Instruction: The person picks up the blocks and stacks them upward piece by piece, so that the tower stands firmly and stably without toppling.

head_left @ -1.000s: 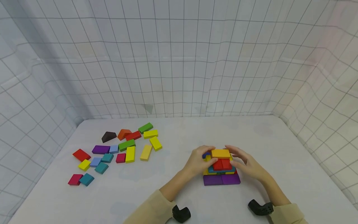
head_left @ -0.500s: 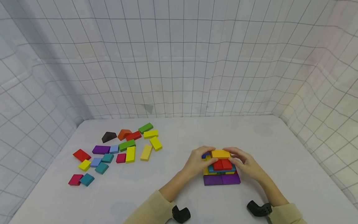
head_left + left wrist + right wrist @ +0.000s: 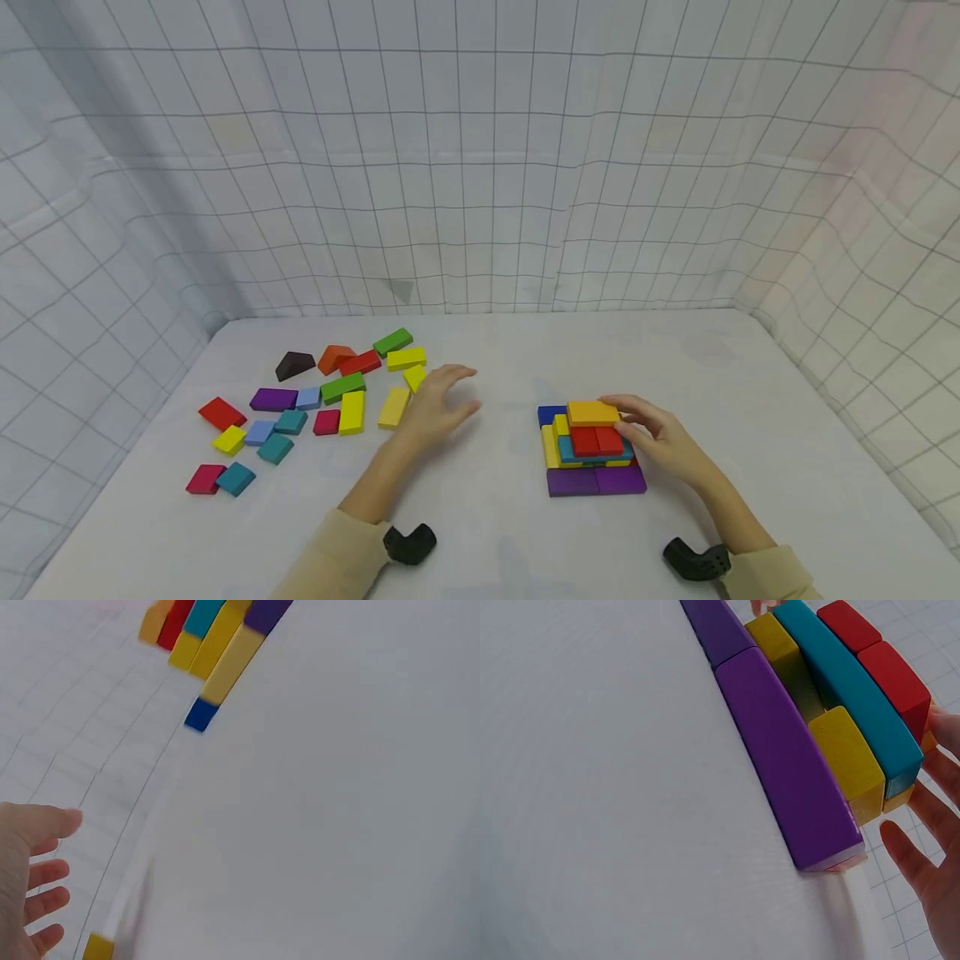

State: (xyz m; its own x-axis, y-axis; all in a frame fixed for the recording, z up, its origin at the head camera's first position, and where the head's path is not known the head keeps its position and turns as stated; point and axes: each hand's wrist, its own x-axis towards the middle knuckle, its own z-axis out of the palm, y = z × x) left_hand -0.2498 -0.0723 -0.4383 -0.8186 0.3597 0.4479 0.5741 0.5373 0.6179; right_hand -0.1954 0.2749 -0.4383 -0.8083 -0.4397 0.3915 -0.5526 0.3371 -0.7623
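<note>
A stepped stack of coloured wooden blocks stands right of centre. Its base shows purple blocks (image 3: 573, 482), with yellow blocks (image 3: 847, 757), a teal block (image 3: 855, 690) and red blocks (image 3: 596, 441) above. An orange block (image 3: 592, 413) lies on top. My right hand (image 3: 660, 437) is at the stack's right side, its thumb and a finger pinching the orange block's right end. My left hand (image 3: 433, 410) is apart from the stack, fingers spread and holding nothing. It hovers near a pale yellow block (image 3: 393, 408) and partly hides a yellow block (image 3: 415, 379).
Loose blocks lie scattered on the left of the white table (image 3: 495, 533), among them a black block (image 3: 294, 365), a purple block (image 3: 273, 399) and a green block (image 3: 342, 387). A white grid-patterned curtain (image 3: 487, 167) encloses the back and sides.
My left hand has let go of the orange block's left end and moved left toward the loose blocks. The right hand shifted slightly inward earlier and now stays at the stack.
</note>
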